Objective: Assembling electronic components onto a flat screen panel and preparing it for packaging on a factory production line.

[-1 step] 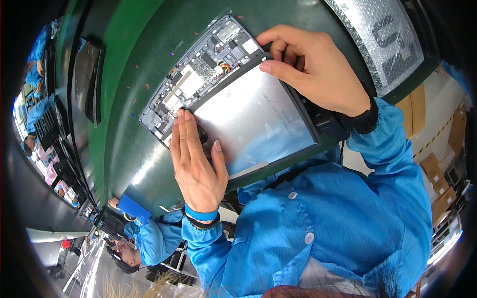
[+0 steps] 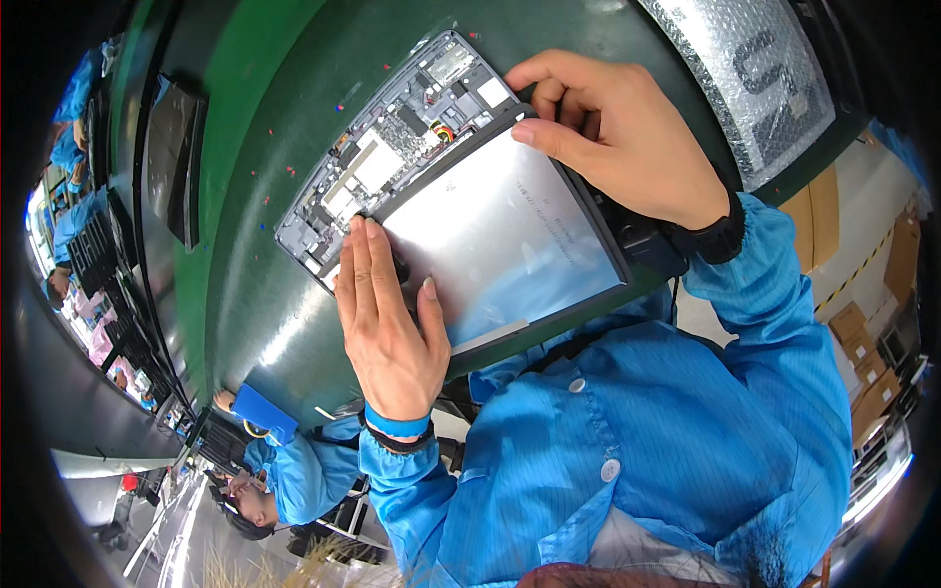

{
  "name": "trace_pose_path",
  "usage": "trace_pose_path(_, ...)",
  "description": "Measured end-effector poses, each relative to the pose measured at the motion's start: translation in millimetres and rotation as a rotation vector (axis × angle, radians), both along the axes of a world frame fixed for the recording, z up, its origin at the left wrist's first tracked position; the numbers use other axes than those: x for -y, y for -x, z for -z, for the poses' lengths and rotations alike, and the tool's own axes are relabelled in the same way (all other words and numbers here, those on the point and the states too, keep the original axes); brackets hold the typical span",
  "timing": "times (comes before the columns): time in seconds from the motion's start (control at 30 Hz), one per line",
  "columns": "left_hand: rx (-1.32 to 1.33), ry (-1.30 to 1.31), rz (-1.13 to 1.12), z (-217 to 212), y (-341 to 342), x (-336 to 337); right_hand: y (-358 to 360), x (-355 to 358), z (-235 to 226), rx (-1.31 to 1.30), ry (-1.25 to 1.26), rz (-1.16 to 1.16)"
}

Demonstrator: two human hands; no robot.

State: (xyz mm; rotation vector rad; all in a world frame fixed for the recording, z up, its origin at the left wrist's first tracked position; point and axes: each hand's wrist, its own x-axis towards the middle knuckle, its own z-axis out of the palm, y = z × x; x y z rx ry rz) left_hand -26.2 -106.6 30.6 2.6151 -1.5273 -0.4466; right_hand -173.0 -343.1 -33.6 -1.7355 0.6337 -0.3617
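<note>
An opened tablet housing (image 2: 392,147) lies on the green bench mat (image 2: 245,294), its circuit boards and cables exposed at the upper left. A silver display panel (image 2: 500,235) lies over its lower right part, tilted. My left hand (image 2: 387,333) lies along the panel's left edge, fingers straight and together, thumb pressed on the silver face. My right hand (image 2: 627,137) pinches the panel's top right corner between thumb and fingers. Both blue sleeves come in from below.
A bubble-wrap bag (image 2: 755,78) lies at the upper right of the bench. Dark flat panels (image 2: 176,157) stand at the left. A blue block (image 2: 263,412) sits at the bench's near edge. Another person in blue (image 2: 294,470) works at lower left. Cardboard boxes (image 2: 853,323) stand on the right.
</note>
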Motion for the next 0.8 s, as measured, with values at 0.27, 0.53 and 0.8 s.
trace_pose_path(0.27, -0.011, -0.029, -0.005, 0.0, -4.8, 1.5, 0.8, 3.0, 3.1, 0.006, -0.004, 0.010)
trace_pose_path(0.53, 0.014, 0.008, 0.093, 0.7, -13.4, -0.7, -0.8, 2.9, 4.1, -0.015, 0.007, 0.017)
trace_pose_path(0.8, -0.027, 0.067, 0.134, -1.5, -28.1, -11.0, 5.3, -0.2, -0.7, -0.069, -0.008, -0.004)
